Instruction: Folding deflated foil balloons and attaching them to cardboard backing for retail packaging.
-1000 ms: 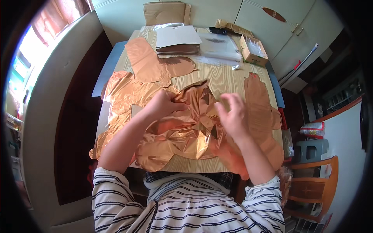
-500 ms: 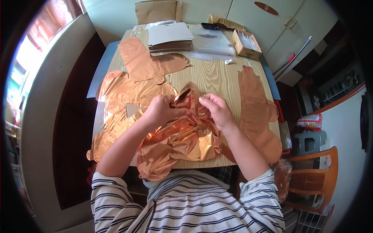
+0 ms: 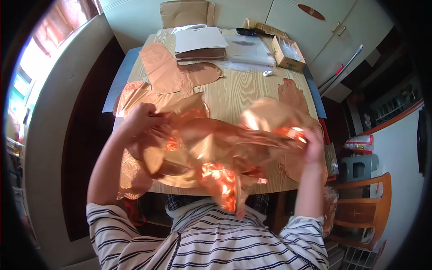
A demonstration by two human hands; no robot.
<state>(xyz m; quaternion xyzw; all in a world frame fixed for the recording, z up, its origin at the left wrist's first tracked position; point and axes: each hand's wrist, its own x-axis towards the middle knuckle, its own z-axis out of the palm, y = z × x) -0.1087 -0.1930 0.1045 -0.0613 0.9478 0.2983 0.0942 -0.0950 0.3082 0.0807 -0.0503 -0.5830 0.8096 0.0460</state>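
Nearest the camera are the person's striped sleeves, forearms rising from the lower edge. Both hands hold a crumpled sheet of copper-coloured foil (image 3: 211, 148) stretched out above the near half of the wooden table (image 3: 243, 92). The left hand (image 3: 139, 119) is closed around the foil's left edge; the right hand (image 3: 312, 145) is closed on its right end, fingers curled over the crinkled material. A loose fold of the foil hangs down over the near table edge. Beyond it, flat copper foil cut-outs (image 3: 173, 74) lie on the left side of the table, another on the right. At the far end sit a white paper stack (image 3: 199, 39), a clear plastic bag (image 3: 249, 47) and a small open cardboard box (image 3: 288, 51). A wooden chair (image 3: 364, 211) stands near right
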